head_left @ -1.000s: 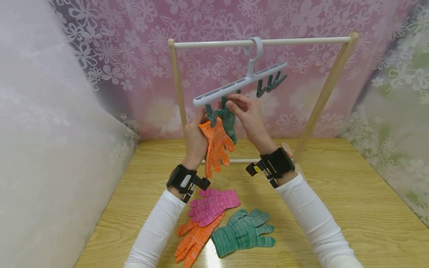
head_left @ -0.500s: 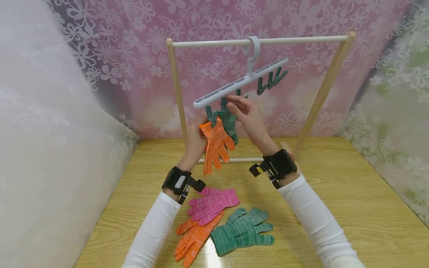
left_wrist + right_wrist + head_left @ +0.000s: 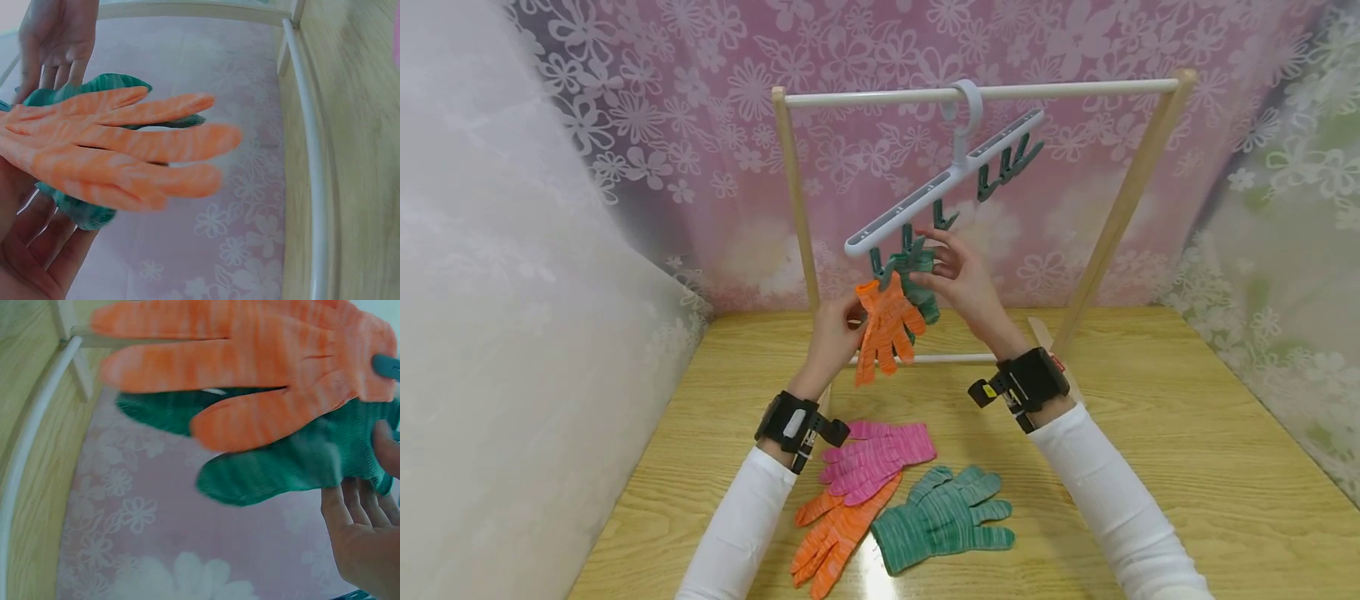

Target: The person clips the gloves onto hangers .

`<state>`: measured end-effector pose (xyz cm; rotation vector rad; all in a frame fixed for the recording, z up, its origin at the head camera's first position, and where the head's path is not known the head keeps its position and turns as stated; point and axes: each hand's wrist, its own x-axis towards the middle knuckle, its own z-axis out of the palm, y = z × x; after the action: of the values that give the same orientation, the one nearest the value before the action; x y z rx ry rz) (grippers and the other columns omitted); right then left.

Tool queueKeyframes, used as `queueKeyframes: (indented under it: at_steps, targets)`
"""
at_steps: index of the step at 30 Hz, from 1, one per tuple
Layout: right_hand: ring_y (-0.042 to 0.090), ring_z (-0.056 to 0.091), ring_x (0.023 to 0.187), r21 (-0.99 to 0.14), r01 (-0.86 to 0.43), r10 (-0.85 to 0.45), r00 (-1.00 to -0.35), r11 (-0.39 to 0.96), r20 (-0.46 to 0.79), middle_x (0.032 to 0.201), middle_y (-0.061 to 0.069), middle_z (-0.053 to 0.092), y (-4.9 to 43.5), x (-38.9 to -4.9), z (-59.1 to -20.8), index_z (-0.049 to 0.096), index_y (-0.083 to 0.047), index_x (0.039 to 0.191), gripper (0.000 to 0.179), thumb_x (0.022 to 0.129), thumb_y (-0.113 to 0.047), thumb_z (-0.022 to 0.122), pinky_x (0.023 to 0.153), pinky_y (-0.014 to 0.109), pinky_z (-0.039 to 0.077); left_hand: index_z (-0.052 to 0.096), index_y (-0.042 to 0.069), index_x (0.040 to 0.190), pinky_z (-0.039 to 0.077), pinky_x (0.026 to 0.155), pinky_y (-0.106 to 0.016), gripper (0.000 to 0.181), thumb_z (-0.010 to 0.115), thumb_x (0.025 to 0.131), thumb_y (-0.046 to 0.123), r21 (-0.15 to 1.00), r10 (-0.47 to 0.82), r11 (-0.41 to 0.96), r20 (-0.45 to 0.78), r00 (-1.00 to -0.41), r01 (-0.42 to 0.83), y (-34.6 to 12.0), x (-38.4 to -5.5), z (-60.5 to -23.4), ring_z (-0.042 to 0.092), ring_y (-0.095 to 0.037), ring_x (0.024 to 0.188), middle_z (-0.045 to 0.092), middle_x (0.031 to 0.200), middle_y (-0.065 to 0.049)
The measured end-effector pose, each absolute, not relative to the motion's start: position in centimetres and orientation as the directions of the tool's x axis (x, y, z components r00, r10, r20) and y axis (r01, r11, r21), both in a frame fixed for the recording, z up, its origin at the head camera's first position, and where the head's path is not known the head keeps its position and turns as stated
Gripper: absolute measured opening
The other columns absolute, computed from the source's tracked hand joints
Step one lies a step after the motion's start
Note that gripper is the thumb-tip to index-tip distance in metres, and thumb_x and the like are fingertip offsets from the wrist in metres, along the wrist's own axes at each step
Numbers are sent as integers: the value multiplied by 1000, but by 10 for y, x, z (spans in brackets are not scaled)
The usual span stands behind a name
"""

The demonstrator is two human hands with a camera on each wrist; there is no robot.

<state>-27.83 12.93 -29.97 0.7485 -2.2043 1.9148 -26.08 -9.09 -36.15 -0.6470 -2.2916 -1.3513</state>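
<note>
"What's changed?"
"Left hand [image 3: 832, 337], at nine o'clock of the hung orange glove [image 3: 891, 321], sits lower, fingertips hidden; can't tell if it grips. Right hand [image 3: 967, 279], at two, has dropped, pinching the hung green glove [image 3: 922, 298] by its cuff under the hanger [image 3: 957, 175]."
"Around?"
"At six: loose orange glove [image 3: 846, 533], pink glove [image 3: 882, 460], loose green glove [image 3: 942, 517]. Hung orange partly blocks hung green."
"Other angle?"
"The right wrist view shows green fingers the head view mostly hides."

Closed at the back by a pink wall covering [image 3: 880, 42] with white printed flowers. Bounded on the left by a whitish sheet [image 3: 527, 292], on the right by a pale flowered sheet [image 3: 1277, 275] with greenish patches. Furnished below with a yellowish wood-grain table [image 3: 1195, 433], shining nearby with white light reflection [image 3: 877, 577].
</note>
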Motion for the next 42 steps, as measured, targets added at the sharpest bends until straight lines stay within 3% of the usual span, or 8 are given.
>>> queueKeyframes:
  at_steps: [4,10,17,27,31,36,42]
  targets:
    - [30,56,116,-914,-386,-302,-892,122,336,148,22,48,133,-281,-308,36,-8,157,67,97,2,65,102,40,47,69,1,126,62,80,-43,29,67,98,5,716,164,432,536,-828,549,-97,-260,-369,73,-33,93,73,108,-19]
    - [36,55,124,-922,-349,-332,-901,169,280,143,23,51,142,-283,-320,35,-7,157,65,99,-10,67,100,43,51,69,2,126,61,83,-44,28,66,99,9,742,115,469,486,-866,479,-108,-258,-376,72,-33,96,72,115,-18]
    - [28,64,110,-904,-408,-263,-893,128,366,137,22,59,148,-292,-322,45,-6,151,50,104,-17,60,91,34,57,69,6,127,61,81,-42,26,63,102,14,764,61,459,481,-874,453,-127,-257,-388,72,-30,93,73,113,-15]
    - [35,50,131,-834,-528,-123,-849,161,514,149,17,47,147,-299,-295,38,-10,156,53,106,-21,55,110,53,42,70,3,122,62,72,-39,24,61,104,15,788,-11,445,481,-877,426,-155,-247,-392,75,-30,83,76,105,-14]
    - [34,46,135,-819,-547,-125,-837,174,533,152,15,45,146,-301,-287,37,-12,157,55,107,-28,54,113,52,37,70,0,120,61,69,-36,25,60,104,16,775,-55,456,515,-856,437,-161,-240,-389,75,-32,80,76,102,-16]
    - [33,45,137,-822,-544,-137,-839,168,527,153,15,45,144,-304,-281,38,-12,157,63,104,-43,55,113,49,38,72,0,114,59,64,-23,21,62,103,14,737,-97,458,598,-796,498,-163,-229,-384,74,-27,71,77,96,-14]
    - [31,48,136,-817,-552,-133,-834,165,536,150,15,48,141,-306,-276,41,-12,155,56,106,-36,53,111,47,41,74,3,108,54,58,-15,14,64,101,9,639,-63,402,734,-676,656,-153,-218,-381,70,-22,59,76,84,-10]
